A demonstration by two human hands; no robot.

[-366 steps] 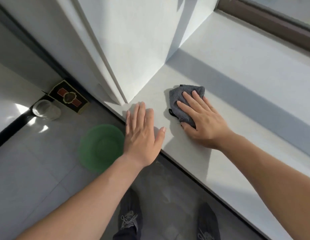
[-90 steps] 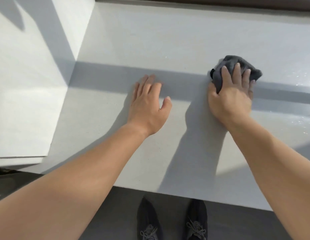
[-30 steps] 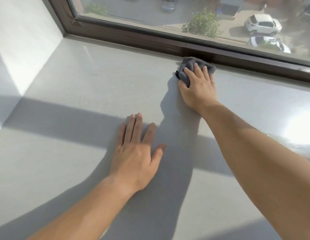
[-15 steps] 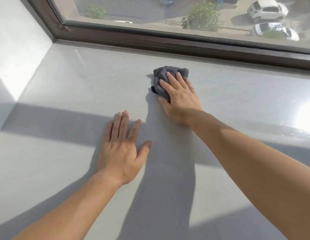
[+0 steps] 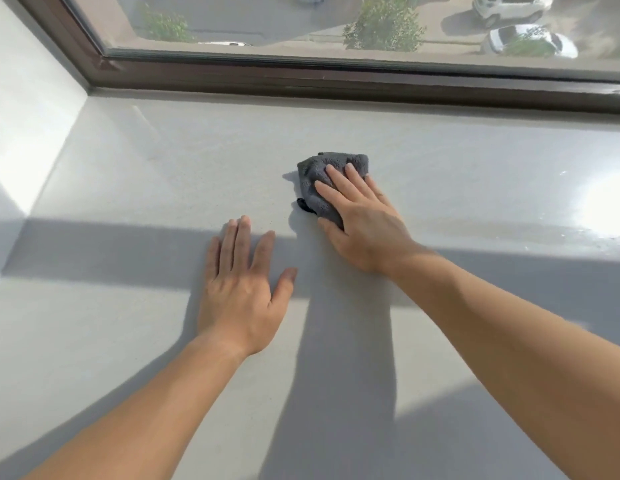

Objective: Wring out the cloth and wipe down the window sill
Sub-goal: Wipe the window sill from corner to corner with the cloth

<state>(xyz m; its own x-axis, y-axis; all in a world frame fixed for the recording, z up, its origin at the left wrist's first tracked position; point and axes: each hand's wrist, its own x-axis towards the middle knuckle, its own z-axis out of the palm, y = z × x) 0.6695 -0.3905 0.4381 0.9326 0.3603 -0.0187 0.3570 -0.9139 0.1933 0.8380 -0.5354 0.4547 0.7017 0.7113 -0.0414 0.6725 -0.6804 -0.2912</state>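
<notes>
I see right grip (image 5: 364, 226) flat, fingers straight, pressing grey cloth (image 5: 313, 178) mid window sill (image 5: 163, 150); cloth's near part hidden underneath. Left grip (image 5: 239, 289) flat, empty, just beside. Glare blurs sill's right end.

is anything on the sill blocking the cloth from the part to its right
Nothing visible does. The right hand presses the grey cloth flat on the sill, and the sill to its right shows only glare and a sheen. The left hand rests on the sill nearer and to the left, off that path.
</notes>
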